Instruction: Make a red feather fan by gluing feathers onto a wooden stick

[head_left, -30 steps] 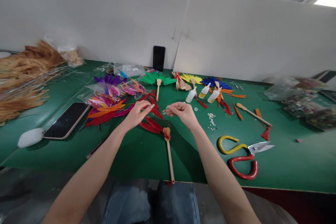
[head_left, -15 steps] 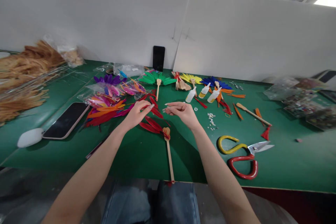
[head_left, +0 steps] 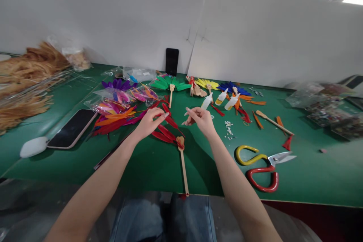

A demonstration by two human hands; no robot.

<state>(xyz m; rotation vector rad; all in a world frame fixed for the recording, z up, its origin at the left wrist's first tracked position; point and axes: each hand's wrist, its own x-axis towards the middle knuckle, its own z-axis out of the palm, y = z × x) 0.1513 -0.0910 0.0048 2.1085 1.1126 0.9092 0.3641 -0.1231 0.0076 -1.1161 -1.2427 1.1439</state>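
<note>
Head view: the bare left hand [head_left: 152,121] and bare right hand [head_left: 202,120] are hovering apart, fingers bent; whether they're pinching anything, I can't tell. At six o'clock a slim pale wooden stick [head_left: 184,170] with long red feathers [head_left: 164,135] is lying, its end reaching the green bench's [head_left: 159,172] edge; a brushing forearm could be tipping it off. The left hand is partly covering what's behind.
</note>
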